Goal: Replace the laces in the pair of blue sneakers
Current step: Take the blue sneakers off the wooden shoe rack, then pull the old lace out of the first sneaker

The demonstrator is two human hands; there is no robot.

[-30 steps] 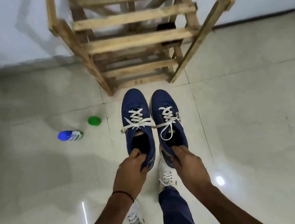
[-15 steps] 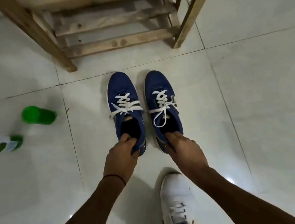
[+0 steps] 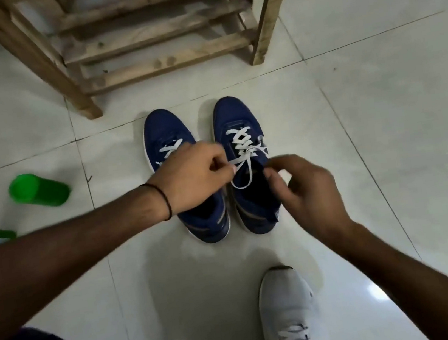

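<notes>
pinching the loose end of the white lace (image 3: pixel 245 143) with my left hand (image 3: pixel 195 176), thumb and forefinger clamped on it over the gap between the two shoes. lace runs to the blue sneaker on my right (image 3: pixel 238 116), crossed through its eyelets. my right hand (image 3: pixel 306 187) is curled at that shoe's collar, fingertips (image 3: pixel 272 174) by the hanging lace loop; can't tell if it grips anything. blue sneaker on my left (image 3: pixel 168 128) sits just beside it, laced, partly under my left wrist. both stand on the tiled floor (image 3: pixel 382 118), toes toward the wooden rack (image 3: pixel 155 35). green cup (image 3: pixel 38 190) lies on its side, well off left. my white shoe (image 3: pixel 288 305) is nearest me.
</notes>
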